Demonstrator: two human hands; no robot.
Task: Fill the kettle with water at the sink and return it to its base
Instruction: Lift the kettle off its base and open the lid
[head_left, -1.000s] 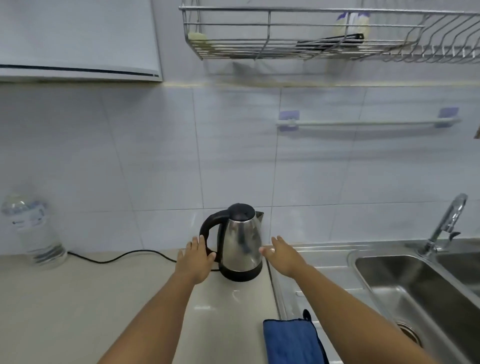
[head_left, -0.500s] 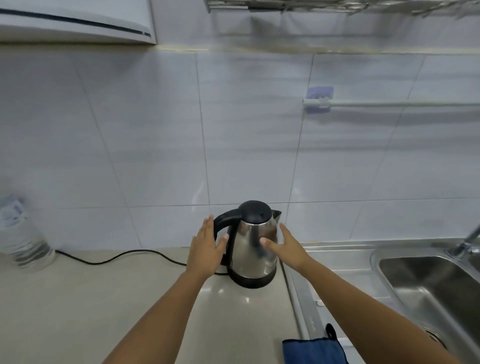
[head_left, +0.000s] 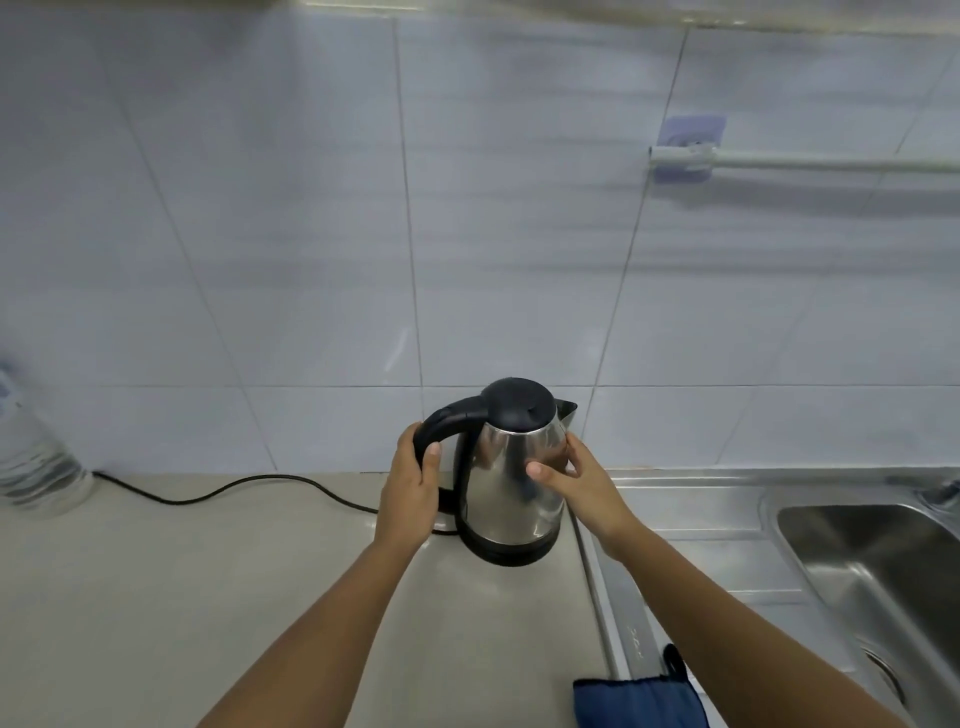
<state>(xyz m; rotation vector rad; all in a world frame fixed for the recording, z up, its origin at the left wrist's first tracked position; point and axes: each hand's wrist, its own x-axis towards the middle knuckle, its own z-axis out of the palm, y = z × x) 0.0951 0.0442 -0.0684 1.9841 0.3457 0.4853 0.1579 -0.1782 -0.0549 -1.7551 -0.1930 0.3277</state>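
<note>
Both hands have closed in on the kettle (head_left: 511, 467) since half a sec ago, when they were just hovering open either side of it. Now my left hand (head_left: 413, 486) is wrapped round the black handle (head_left: 441, 421), fingers curled behind, thumb in front, so that's a proper grip. My right hand (head_left: 576, 480) is pressed flat-ish against the steel body, fingers spread, steadying rather than clenching. View has also dropped and pushed closer vs a sec ago; the wire rack up top is out of shot, and the tap's barely in view at the right edge. Kettle's upright on its base (head_left: 506, 545), lid shut, near the right end of the worktop (head_left: 208, 597), just beside the drainer. Cord (head_left: 234, 488) trails off left toward a water bottle (head_left: 31, 462) by the wall. Progress-wise: basically nothing done yet, only the grab. Left to do, I reckon: lift off base, open lid, carry to the sink (head_left: 883, 561) on the right, fill, bring back, reseat. Blue cloth (head_left: 639, 701) lies at the drainer's near edge, clear of the route.
</note>
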